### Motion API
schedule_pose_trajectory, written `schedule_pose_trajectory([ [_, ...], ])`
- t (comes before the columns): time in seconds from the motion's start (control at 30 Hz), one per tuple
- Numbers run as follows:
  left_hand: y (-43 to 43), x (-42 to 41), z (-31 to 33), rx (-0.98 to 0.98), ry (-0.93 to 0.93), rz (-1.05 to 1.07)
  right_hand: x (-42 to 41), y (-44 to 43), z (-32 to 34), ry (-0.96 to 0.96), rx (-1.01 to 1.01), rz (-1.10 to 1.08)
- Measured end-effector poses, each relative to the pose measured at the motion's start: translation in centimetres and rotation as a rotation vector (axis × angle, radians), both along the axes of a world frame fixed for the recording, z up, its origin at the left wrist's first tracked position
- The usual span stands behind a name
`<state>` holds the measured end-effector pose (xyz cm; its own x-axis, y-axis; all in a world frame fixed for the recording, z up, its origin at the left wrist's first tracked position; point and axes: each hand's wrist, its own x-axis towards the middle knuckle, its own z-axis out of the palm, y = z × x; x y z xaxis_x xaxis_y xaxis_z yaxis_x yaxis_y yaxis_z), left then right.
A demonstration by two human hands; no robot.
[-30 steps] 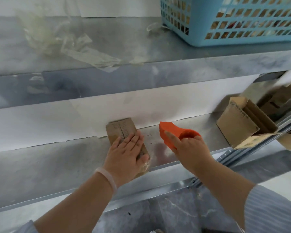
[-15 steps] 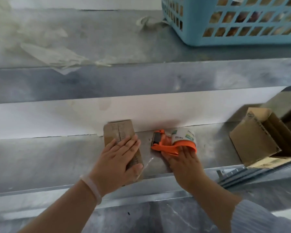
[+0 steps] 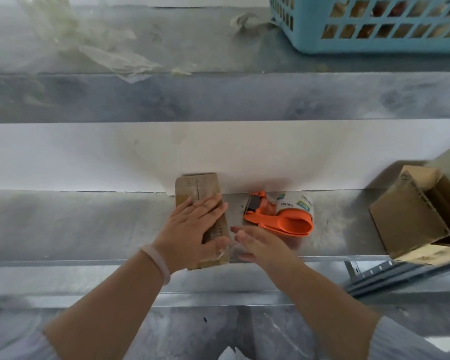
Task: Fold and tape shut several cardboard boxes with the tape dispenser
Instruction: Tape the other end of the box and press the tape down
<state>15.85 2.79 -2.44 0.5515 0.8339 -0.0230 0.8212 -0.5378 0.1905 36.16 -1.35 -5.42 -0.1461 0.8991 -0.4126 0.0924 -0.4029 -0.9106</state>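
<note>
My left hand (image 3: 192, 231) lies flat, palm down, fingers (image 3: 210, 205) straight and a little spread. My right hand (image 3: 260, 242) hovers just beside it, fingers straight, holding nothing. Both forearms (image 3: 109, 305) reach forward, bare below the sleeves (image 3: 405, 341)

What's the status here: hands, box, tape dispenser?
Left hand flat on the small box. Right hand open, holding nothing, beside it. Tape dispenser lying on the shelf, unheld. Open box off to the right, apart.

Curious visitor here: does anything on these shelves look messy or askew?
Yes: crumpled clear scraps litter the upper shelf at left, and an open cardboard box lies tilted at the right end of the lower shelf.
</note>
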Motion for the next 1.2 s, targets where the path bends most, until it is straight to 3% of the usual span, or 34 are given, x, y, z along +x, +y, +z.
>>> schedule_pose_trajectory([
  [0.17,0.0,-0.1,-0.1,-0.008,-0.016,0.0,-0.6,-0.3,-0.2,0.146,-0.042,-0.152],
  [0.5,-0.1,0.0,-0.1,-0.007,-0.023,0.015,-3.1,-0.5,-0.8,0.228,-0.056,-0.318],
  [0.6,-0.2,0.0,-0.2,0.002,-0.031,0.013,-4.0,-0.7,-1.8,0.273,-0.216,-0.428],
  [0.83,-0.4,-0.1,-0.6,0.064,-0.19,0.048,-4.8,0.2,-3.0,0.066,-0.184,-0.356],
  [0.93,-1.3,0.0,-1.0,0.195,-0.377,0.114,-3.1,0.3,-3.7,-0.152,0.145,-0.322],
  [1.07,-2.7,0.1,-1.5,0.222,-0.719,0.321,-1.2,0.0,-1.5,-0.52,0.95,0.015],
  [1.13,-3.3,-0.5,-2.3,0.218,-0.745,0.309,-1.2,0.4,-1.3,-0.663,1.175,0.167],
  [1.2,-3.6,-1.1,-3.0,0.238,-0.705,0.246,-1.2,1.0,-1.8,-0.712,1.257,0.199],
])
